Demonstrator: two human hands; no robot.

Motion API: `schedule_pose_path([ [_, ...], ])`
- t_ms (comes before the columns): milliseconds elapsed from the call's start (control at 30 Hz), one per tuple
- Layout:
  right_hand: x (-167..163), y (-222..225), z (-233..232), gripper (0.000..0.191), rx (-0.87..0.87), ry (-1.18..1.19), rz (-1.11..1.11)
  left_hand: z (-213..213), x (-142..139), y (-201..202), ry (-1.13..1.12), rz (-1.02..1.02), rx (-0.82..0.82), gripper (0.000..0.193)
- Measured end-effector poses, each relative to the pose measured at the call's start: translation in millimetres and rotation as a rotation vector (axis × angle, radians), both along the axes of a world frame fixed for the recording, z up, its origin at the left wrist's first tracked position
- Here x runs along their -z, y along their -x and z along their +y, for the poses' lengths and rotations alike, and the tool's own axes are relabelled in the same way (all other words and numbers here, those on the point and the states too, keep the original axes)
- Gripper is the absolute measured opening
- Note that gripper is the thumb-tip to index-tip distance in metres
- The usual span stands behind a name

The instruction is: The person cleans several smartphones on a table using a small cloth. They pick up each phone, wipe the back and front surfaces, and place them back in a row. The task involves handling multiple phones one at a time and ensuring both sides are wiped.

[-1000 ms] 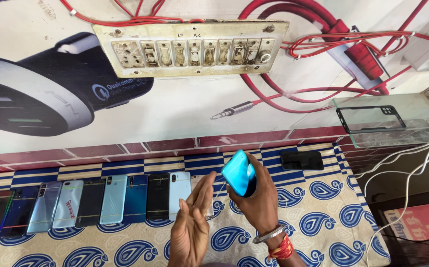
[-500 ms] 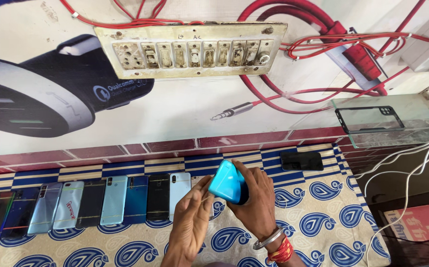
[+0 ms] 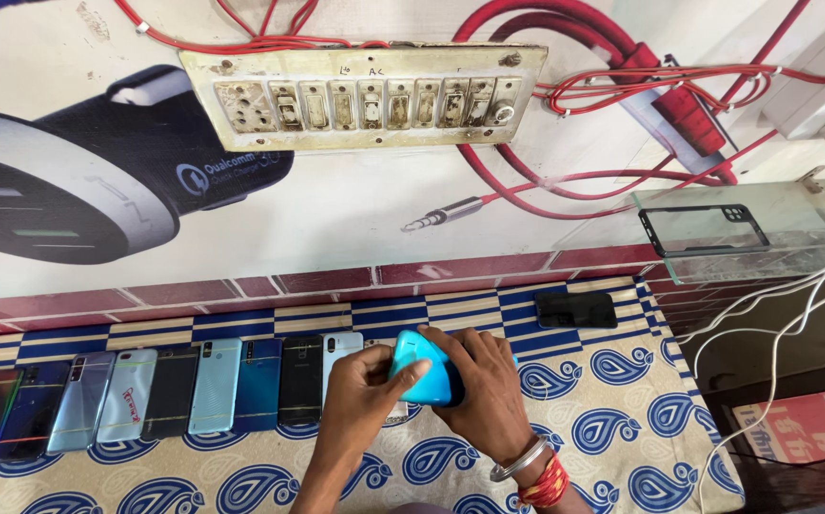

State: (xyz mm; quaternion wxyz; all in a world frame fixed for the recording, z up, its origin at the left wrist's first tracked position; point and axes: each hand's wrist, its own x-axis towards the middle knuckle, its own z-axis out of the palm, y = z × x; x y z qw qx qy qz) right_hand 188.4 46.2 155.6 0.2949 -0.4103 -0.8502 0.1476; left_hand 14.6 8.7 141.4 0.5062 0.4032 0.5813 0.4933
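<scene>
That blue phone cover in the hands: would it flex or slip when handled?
The blue phone cover looks soft: its rounded corner curves under the left hand. Its glossy sheen suggests it may be slippery, so the right hand steadying it seems sensible. Thin and hollow, it is probably light.

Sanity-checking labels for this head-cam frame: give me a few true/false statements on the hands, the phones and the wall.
1. Both hands grip one turquoise phone case. True: the left hand and the right hand both hold it.
2. A row of phones lies to the left of the hands on the patterned cloth. True.
3. The black phone touches the right hand. False: it lies apart, farther back and to the right.
4. The switchboard sits on the cloth. False: it is mounted on the wall above.
5. The right wrist is bare. False: it wears bangles.
</scene>
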Motion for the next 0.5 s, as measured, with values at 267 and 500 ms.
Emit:
schedule_pose_path([
  [267,2.1,-2.8,2.6,0.083,-0.153,-0.066,-0.051,12.1,-12.2,4.2,0.062,0.303,0.018,0.053],
  [500,-1.4,-1.0,2.2,0.088,-0.15,-0.056,-0.063,16.1,-4.8,0.1,0.093,0.375,-0.069,0.056],
])
